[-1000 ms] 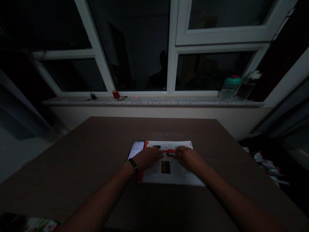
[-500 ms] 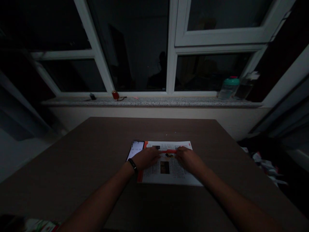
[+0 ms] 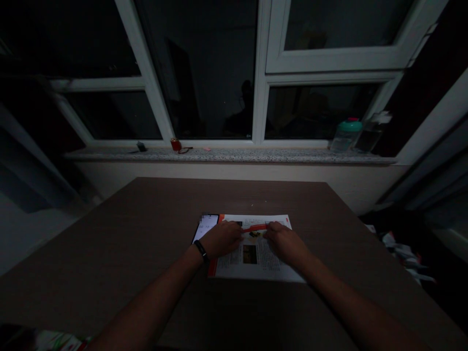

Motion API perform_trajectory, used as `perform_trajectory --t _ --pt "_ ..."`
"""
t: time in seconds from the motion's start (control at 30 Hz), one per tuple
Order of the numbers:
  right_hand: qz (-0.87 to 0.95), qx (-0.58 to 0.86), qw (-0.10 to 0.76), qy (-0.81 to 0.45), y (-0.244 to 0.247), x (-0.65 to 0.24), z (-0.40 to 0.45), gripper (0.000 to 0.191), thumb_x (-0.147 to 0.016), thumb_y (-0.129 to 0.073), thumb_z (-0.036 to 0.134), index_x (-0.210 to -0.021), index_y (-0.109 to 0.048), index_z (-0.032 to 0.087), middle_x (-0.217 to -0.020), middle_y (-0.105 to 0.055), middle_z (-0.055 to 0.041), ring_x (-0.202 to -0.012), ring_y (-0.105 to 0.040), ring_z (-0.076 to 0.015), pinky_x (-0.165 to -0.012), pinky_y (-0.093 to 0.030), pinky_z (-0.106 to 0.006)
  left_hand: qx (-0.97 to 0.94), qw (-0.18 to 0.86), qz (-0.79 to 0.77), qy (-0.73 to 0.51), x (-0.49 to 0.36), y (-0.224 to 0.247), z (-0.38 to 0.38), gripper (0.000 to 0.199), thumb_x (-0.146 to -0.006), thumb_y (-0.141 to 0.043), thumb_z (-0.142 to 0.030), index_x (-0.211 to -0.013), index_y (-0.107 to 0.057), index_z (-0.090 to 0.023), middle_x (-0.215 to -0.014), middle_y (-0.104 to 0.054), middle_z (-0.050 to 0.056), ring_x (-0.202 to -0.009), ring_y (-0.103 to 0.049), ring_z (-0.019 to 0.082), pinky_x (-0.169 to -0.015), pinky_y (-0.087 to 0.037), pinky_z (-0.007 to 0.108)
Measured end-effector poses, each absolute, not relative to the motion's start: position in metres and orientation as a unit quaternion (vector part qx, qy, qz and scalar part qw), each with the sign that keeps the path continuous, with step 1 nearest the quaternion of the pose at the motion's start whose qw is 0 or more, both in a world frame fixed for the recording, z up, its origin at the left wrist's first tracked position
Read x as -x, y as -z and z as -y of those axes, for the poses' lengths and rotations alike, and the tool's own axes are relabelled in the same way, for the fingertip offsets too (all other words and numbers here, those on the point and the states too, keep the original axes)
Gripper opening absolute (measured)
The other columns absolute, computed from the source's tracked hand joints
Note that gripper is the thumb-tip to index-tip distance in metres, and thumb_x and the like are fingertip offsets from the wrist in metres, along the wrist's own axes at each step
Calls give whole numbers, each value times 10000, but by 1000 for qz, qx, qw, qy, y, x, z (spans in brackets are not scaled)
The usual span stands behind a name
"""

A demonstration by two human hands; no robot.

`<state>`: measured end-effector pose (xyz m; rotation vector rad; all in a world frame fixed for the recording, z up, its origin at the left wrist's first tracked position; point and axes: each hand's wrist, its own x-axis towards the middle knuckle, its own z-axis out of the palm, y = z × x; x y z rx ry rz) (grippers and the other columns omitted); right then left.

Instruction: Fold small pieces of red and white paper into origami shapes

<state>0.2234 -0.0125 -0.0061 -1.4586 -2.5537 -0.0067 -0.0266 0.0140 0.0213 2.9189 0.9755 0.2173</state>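
Note:
A slim red pen (image 3: 256, 227) is stretched between my two hands, above a printed page. Its left end is in the closed fingers of my left hand (image 3: 224, 239), which wears a black band at the wrist. The fingers of my right hand (image 3: 283, 239) are closed on its other end. Both ends are hidden by the fingers. Under the hands lies an open-faced magazine or booklet (image 3: 230, 270) with text, small pictures and an orange-red left edge. A phone (image 3: 204, 227) with a lit screen lies beside it, partly behind my left hand.
The brown table (image 3: 146, 219) reaches to the wall below a window. On the stone sill (image 3: 234, 155) stand a small red jar (image 3: 176, 144), a dark little object (image 3: 141, 146) and, at the right, a teal-lidded bottle (image 3: 347, 134) beside a clear bottle (image 3: 371, 131).
The red pen has tilted slightly, its right end now a little higher than its left. Both hands stay in nearly the same place; the view has shifted very slightly.

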Motion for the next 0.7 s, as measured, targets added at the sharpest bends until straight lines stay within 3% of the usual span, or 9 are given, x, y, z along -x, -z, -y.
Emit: perform_trajectory --t 0.23,0.4,0.7 --pt "861 491 133 24 12 -215 9 209 -970 -471 258 -1025 -653 171 -1017 -588 -96 -973 -545 -231 -932 -412 -375 -952 64 -287 -88 28 -18 -9 173 -918 -614 -385 -979 -725 -266 -1078 -615 49 -1018 -571 225 -897 -433 368" --pt "854 498 147 38 16 -209 4 236 -967 -504 359 -1041 -634 175 -1024 -571 -96 -973 -526 -241 -933 -397 -390 -954 71 -266 -122 28 -10 -8 301 -864 -678 -485 -1087 -698 -284 -1384 -497 70 -1268 -465 293 -1057 -362 455" --pt "848 509 146 19 17 -211 -3 236 -933 -546 309 -1114 -620 176 -1050 -572 -93 -1018 -515 -244 -899 -400 -352 -958 127 -234 -104 23 -4 -6 580 -906 -622 -489 -1389 -487 -197 -1444 -493 134 -1314 -469 278 -1111 -349 435"
